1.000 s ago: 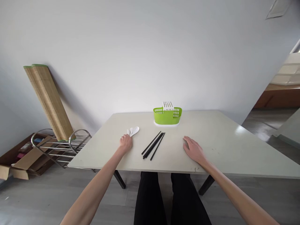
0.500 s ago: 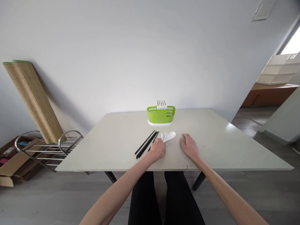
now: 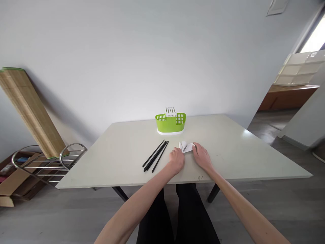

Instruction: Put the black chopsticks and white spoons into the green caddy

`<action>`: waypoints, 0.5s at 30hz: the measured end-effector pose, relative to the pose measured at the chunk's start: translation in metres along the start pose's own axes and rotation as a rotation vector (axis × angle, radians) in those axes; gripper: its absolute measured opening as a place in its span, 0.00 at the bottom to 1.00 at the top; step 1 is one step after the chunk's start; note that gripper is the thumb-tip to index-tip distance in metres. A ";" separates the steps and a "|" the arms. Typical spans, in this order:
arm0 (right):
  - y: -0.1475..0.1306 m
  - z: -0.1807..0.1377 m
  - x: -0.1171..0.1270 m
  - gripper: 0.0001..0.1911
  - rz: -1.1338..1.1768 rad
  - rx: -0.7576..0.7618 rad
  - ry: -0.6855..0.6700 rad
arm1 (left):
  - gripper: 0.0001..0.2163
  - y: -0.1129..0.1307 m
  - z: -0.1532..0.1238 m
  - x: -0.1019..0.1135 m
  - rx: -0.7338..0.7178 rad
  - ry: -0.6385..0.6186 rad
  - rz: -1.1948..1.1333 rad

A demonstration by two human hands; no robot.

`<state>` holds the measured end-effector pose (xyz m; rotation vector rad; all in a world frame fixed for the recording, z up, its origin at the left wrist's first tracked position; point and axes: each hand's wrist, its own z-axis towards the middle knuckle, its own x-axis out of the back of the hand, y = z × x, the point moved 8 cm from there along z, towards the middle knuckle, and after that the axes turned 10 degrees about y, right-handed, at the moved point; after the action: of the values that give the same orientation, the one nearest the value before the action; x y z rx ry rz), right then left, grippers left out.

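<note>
My left hand [image 3: 177,159] is closed around the handle ends of several white spoons [image 3: 183,144], low over the table. Their bowls fan out beyond my fingers, and the handles are mostly hidden under the hand. The rightmost white spoon [image 3: 189,147] points toward my right hand [image 3: 202,156], whose thumb and index finger close on the tip of its bowl. To the left of my left hand lie several black chopsticks [image 3: 155,157], loosely bundled, with one apart on each side.
A green utensil basket [image 3: 170,126] with a white base and a white slotted top stands at the back of the pale table [image 3: 122,149]. Left of the table are a metal rack [image 3: 54,162], a rolled bamboo mat [image 3: 33,112] and a cardboard box [image 3: 17,183].
My left hand has shifted right with the spoons, away from the chopsticks. My right hand has come to the rightmost spoon's bowl and taken hold of its tip. The view has turned slightly.
</note>
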<state>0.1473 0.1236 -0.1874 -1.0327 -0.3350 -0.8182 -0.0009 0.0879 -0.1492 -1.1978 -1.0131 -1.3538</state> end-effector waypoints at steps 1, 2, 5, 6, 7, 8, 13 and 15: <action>-0.001 0.000 0.000 0.25 -0.005 0.013 -0.006 | 0.16 0.000 0.000 0.001 -0.007 0.003 -0.005; -0.001 0.000 -0.001 0.25 -0.010 0.023 -0.011 | 0.16 0.000 -0.001 0.003 -0.012 0.006 -0.011; -0.003 0.000 -0.002 0.25 -0.032 0.040 -0.020 | 0.17 -0.002 -0.008 0.010 -0.034 0.019 -0.035; -0.003 0.000 -0.002 0.25 -0.039 0.041 -0.022 | 0.19 -0.004 -0.012 0.013 -0.046 0.025 -0.046; -0.003 -0.001 -0.002 0.26 -0.046 0.041 -0.024 | 0.21 -0.006 -0.016 0.015 -0.061 0.031 -0.057; -0.003 -0.001 -0.002 0.27 -0.052 0.038 -0.025 | 0.24 -0.009 -0.021 0.018 -0.076 0.036 -0.066; -0.001 -0.003 -0.002 0.29 -0.070 0.017 -0.026 | 0.27 -0.060 -0.042 0.047 -0.084 0.255 -0.197; 0.000 -0.003 -0.002 0.29 -0.071 0.010 -0.024 | 0.23 -0.098 -0.049 0.058 -0.040 0.384 -0.252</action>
<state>0.1451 0.1220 -0.1901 -1.0270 -0.3976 -0.8673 -0.1038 0.0437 -0.0955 -0.8112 -0.8811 -1.7292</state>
